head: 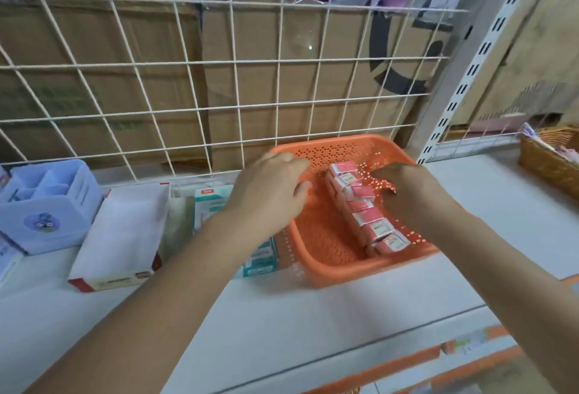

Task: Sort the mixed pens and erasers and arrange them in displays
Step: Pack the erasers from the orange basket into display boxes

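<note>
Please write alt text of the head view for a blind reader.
Two bare hands reach into an orange perforated basket on a white shelf, the left hand at its left rim, the right hand beside a row of pink-wrapped erasers inside. A white box and a blue organizer stand to the left, before a wire grid.

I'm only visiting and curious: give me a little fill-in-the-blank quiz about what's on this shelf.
1. The basket holding the row of pink-wrapped erasers is coloured ____.
2. The blue organizer stands to the ____ of the white box.
3. The wicker basket sits at the far ____ end of the shelf.
Missing words: orange; left; right.
</note>
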